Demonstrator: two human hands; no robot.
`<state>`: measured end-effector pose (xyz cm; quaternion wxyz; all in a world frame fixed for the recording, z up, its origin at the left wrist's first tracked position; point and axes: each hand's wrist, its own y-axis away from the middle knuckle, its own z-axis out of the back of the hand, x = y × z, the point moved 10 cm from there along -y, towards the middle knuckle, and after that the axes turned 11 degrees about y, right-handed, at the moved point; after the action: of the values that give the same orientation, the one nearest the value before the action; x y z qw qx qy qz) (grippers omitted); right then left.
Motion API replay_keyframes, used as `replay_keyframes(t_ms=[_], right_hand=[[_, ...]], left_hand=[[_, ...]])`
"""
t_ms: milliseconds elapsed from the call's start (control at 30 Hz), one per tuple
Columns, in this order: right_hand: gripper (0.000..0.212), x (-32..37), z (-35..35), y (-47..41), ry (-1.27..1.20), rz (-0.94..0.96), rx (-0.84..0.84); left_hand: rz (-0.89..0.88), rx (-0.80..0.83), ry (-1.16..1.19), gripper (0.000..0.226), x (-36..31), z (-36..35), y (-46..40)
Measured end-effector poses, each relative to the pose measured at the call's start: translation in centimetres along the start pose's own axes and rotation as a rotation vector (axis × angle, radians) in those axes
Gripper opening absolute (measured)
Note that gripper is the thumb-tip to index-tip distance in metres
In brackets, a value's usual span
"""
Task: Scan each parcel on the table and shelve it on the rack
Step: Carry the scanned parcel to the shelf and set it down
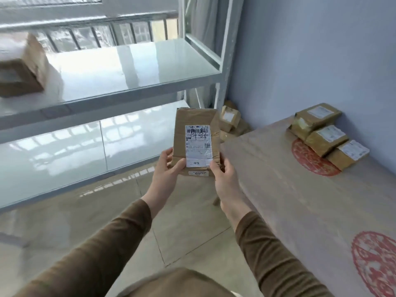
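Here, both hands hold one brown parcel label-up just beside the rack: left hand and right hand grip its near corners, fingers curled around. Another box, perhaps blurred, sits on the rack.

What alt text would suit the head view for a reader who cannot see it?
Both hands, left hand and right hand, hold a brown parcel label-up before a metal rack. One parcel sits on the upper shelf; three more parcels lie on the table at right.
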<state>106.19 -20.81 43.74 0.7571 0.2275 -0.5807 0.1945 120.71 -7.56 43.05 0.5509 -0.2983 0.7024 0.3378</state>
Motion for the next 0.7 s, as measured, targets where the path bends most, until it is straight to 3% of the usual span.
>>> replay_keyframes(t_ms=[267,567,700], right_hand=[[0.033,9.3,-15.4,-4.1,-0.04,0.121,0.154],[0.02,14.7,-27.2,-12.5,-0.035,0.238,0.283],[0.031,16.4,-32.3,-17.7,-0.062,0.238,0.343]], left_hand=[[-0.175,-0.224,0.075,0.038,-8.8,14.3,-5.4],[-0.261,-0.385,0.172,0.037,-12.9,23.2,-13.4],[-0.294,-0.444,0.192,0.038,-14.9,25.8,-18.7]])
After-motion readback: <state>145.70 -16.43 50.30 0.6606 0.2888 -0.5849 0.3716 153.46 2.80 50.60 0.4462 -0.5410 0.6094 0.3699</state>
